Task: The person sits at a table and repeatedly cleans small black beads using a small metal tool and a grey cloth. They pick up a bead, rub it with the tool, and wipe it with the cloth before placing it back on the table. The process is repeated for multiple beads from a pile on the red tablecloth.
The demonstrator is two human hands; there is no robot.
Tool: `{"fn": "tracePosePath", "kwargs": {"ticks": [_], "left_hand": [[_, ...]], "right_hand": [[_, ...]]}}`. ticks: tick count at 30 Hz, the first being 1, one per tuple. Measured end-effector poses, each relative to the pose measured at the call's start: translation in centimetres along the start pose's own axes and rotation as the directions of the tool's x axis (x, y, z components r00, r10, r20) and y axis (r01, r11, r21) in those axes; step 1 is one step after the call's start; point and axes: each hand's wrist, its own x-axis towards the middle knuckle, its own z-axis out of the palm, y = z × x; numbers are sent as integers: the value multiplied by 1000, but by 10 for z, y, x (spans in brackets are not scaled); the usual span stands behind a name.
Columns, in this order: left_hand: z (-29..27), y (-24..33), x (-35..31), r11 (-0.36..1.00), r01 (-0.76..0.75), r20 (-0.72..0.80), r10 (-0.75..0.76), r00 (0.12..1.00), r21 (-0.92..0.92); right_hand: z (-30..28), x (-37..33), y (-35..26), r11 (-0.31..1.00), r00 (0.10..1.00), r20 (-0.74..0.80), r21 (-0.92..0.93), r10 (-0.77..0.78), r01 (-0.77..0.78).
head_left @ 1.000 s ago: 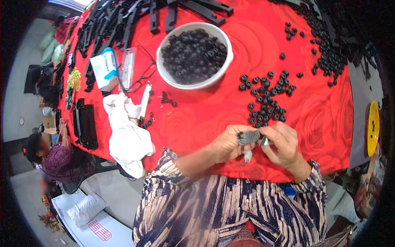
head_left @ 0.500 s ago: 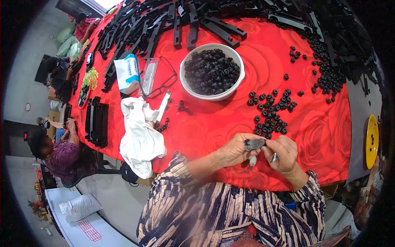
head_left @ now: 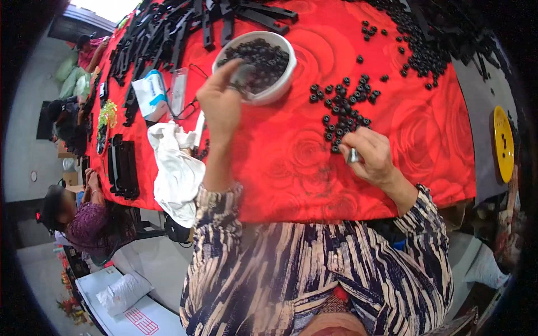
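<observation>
Red cloth (head_left: 269,187), head view: rose-patterned, spread over the table; upon it, toward the far side, one white bowl (head_left: 292,66), heaped with small black beads (head_left: 268,55); left hand (head_left: 220,106), raised at the bowl's near left rim, index finger extended, fingertips blurred against a grey smear, so that whether they pinched anything could not be told; right hand (head_left: 372,154), lower and to the right, fingers curled closed, thumb and forefinger gripping a short metal piece (head_left: 353,155) just beside the near end of a loose bead cluster (head_left: 350,103); that cluster lay on the cloth, right of the bowl; a larger bead scatter (head_left: 420,50) lay at the far right; black bars (head_left: 179,45) were heaped at the far left; a blue-and-white packet (head_left: 149,92) lay left of the bowl; a crumpled white rag (head_left: 176,179) lay nearer, left of the left forearm; a black tray (head_left: 123,168) stood beyond the rag, at the left edge; a yellow plate (head_left: 498,120), apart at the far right, held a few dark bits; a co-worker in purple (head_left: 92,224) sat at the left.
</observation>
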Motion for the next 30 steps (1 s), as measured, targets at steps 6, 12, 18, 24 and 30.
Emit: {"fn": "tracePosePath", "kwargs": {"ticks": [6, 12, 18, 24, 30], "left_hand": [[18, 1, -16, 998, -60, -29, 60, 998, -2], [58, -22, -53, 920, -179, 395, 29, 918, 349], [86, -39, -44, 895, -52, 508, -203, 837, 444], [95, -24, -51, 843, -236, 571, -99, 815, 483], [75, 1, -61, 845, 488, 577, -290, 763, -221]], "right_hand": [[-7, 1, 14, 994, 987, -116, -2, 111, -112], [-8, 0, 16, 989, 986, -75, 14, 147, -147], [-6, 0, 19, 992, 990, -61, 0, 129, -130], [-10, 2, 15, 991, 991, -8, -25, 135, -135], [-15, 5, 6, 968, 982, -13, 172, 189, -184]]}}
